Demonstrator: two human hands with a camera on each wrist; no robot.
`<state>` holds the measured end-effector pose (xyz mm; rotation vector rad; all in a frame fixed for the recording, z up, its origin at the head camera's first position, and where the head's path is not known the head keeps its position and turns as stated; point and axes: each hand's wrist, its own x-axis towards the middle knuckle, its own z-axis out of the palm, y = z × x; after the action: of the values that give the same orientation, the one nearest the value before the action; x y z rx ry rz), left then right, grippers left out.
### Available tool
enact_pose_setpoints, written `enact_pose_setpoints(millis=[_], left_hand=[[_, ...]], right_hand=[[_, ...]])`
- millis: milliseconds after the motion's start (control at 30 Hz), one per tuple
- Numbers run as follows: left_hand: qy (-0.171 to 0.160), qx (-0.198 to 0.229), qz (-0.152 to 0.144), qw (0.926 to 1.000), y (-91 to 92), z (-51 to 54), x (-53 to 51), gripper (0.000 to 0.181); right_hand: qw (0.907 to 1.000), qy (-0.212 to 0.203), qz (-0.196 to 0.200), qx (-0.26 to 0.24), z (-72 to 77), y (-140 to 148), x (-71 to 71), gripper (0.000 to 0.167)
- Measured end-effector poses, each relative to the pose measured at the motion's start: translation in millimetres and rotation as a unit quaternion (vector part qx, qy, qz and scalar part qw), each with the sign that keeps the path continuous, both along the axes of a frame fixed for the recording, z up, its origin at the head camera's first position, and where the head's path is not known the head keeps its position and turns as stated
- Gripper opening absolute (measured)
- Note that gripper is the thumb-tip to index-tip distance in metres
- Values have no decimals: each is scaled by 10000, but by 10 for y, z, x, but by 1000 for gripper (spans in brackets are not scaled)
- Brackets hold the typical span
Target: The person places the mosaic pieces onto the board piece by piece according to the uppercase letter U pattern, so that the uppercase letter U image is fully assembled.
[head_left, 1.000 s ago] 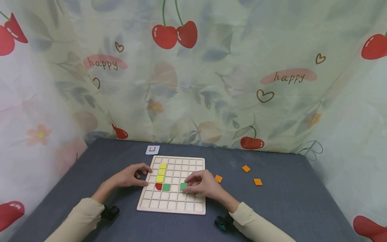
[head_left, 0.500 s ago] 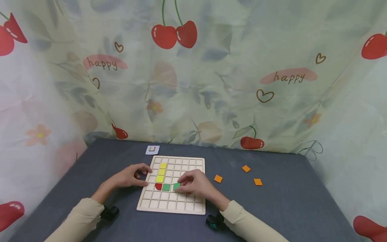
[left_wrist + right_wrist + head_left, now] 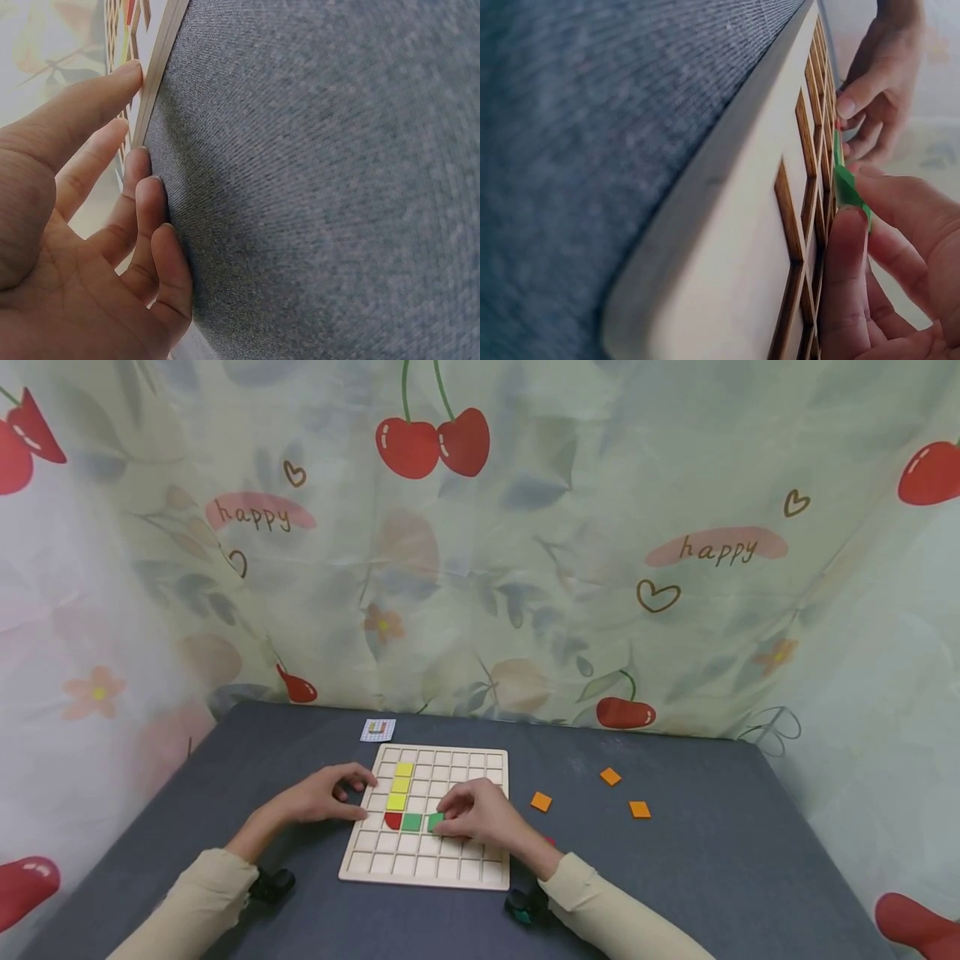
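Note:
A pale wooden grid board [image 3: 397,866] lies on the dark cloth. My right hand [image 3: 480,814] pinches a green square tile [image 3: 434,822] between thumb and fingers, low over the board; in the right wrist view this tile [image 3: 848,187] stands tilted. To its left, another green tile [image 3: 411,822] and a red rounded tile [image 3: 392,821] sit in the grid. Above the red one, yellow tiles [image 3: 400,785] form a column. My left hand [image 3: 318,795] touches the board's left edge with thumb and fingertips, its other fingers loosely bent in the left wrist view.
Orange tiles [image 3: 611,776] lie on the cloth right of the board. A bit of something red [image 3: 551,841] shows beside my right wrist, mostly hidden. A small printed card [image 3: 377,730] lies behind the board. A patterned curtain [image 3: 525,568] stands behind the table.
My right hand has moved left across the board with the green tile, bringing it close to the other green tile. The left hand has stayed at the board's edge.

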<state>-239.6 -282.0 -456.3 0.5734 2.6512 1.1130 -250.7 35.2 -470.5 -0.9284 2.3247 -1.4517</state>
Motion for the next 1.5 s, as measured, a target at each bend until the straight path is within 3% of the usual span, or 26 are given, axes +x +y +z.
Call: enact_pose_setpoints(millis=[233, 800, 1500], left_hand=[[-12, 18, 28, 10000, 6, 19, 2, 41], [-19, -31, 41, 10000, -9, -1, -14, 42], [-110, -59, 136, 9998, 6, 0, -2, 43]], right_hand=[[9999, -134, -38, 16, 25, -40, 7, 18], [9992, 191, -114, 319, 50, -94, 8, 15], [9995, -22, -92, 309, 59, -57, 14, 18]])
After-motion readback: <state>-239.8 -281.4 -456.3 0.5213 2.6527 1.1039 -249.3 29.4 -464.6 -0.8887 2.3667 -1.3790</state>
